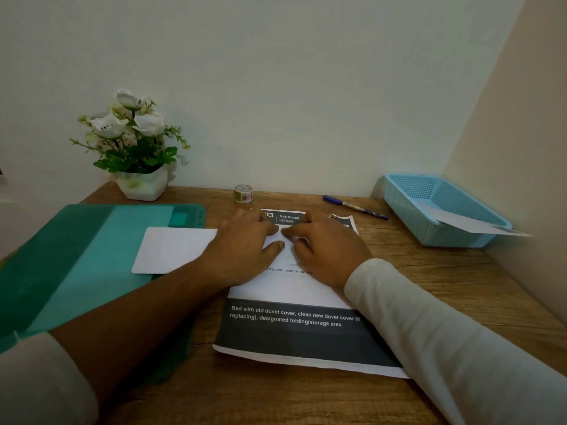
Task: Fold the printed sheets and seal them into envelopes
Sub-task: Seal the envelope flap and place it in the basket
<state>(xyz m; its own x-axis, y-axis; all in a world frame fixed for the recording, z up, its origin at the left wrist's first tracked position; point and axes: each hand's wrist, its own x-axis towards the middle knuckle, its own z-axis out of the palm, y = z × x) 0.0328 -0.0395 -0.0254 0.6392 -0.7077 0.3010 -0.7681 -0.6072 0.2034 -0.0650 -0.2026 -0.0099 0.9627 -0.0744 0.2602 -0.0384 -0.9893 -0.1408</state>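
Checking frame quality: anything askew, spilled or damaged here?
The paper in the basket pokes out over its near right corner instead of lying inside. The sheet lies slightly rotated on the desk. No spill or damage shows.

The left hand [245, 243] and the right hand [323, 251] are laid palm down, side by side, with fingers stretched flat toward the far side. The index fingertips are set almost together, and the thumbs are spread nearward. The left forearm [147, 308] is bared; the right arm [429, 326] is covered to the wrist by a pale sleeve.
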